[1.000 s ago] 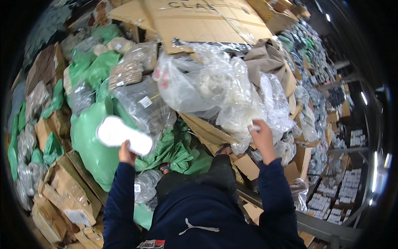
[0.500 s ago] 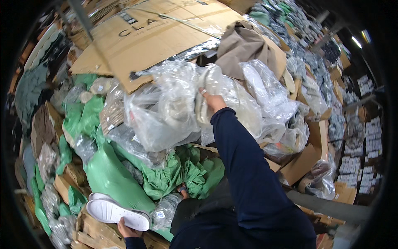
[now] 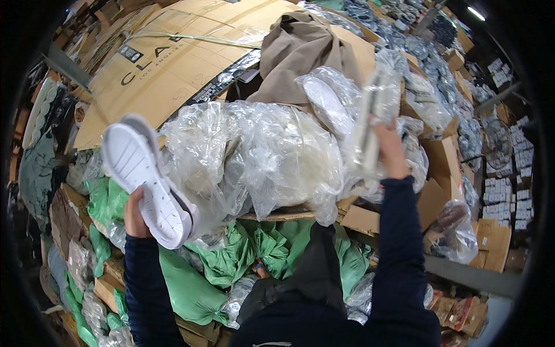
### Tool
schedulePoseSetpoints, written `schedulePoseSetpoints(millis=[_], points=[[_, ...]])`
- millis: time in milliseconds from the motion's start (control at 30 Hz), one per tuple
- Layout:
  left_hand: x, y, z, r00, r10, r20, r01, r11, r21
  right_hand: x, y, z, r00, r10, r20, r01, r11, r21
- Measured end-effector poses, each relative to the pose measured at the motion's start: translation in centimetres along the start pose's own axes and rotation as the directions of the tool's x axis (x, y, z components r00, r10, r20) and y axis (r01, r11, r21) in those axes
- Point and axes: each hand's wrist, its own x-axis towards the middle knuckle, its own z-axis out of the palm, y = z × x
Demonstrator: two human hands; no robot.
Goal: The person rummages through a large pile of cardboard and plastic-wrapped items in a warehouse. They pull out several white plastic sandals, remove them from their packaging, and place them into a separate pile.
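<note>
My left hand (image 3: 136, 217) is closed around a pair of white shoe soles (image 3: 144, 182), one behind the other and tilted up at the left. At the right, my right hand (image 3: 391, 147) grips a clear plastic bag with pale long pieces inside (image 3: 376, 113), which is smeared by motion. A heap of clear plastic bags (image 3: 260, 156) lies between my hands. Another white sole in clear plastic (image 3: 326, 104) rests just left of my right hand, near a brown cloth (image 3: 309, 58).
A big flattened cardboard box (image 3: 185, 46) covers the far left. Several green sacks (image 3: 191, 286) lie near my legs. An open cardboard box (image 3: 442, 168) stands at the right, above a grey rail (image 3: 474, 277). Bagged goods pile up at the far right.
My left hand has raised the white soles from low at the left. My right hand has moved right from the plastic heap and now lifts a bag with pale pieces.
</note>
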Motion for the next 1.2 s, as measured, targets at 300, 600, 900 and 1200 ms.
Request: schedulePoseSetpoints(millis=[300,600,900,1200], points=[[8.5,-4.7,9.9,0.941,-0.328,-0.078,0.322,0.804,0.5,8.0,17.2,-0.4,0.97,-0.124,-0.21,-0.223,-0.107,-0.969],[4.8,-4.4,16.4,0.98,-0.068,0.187,-0.111,0.592,0.799,12.7,13.1,-2.3,0.99,-0.118,-0.076,-0.039,0.285,-0.958],[10.2,-15.3,37.9,0.834,-0.248,0.493,-0.096,0.814,0.572,-0.4,4.9,-3.6,0.917,-0.249,-0.311,0.163,0.947,-0.277],[-3.7,-17.3,17.1,0.928,-0.314,0.2,0.241,0.917,0.318,9.9,13.6,5.7,0.996,-0.029,0.081,0.082,0.036,-0.996]])
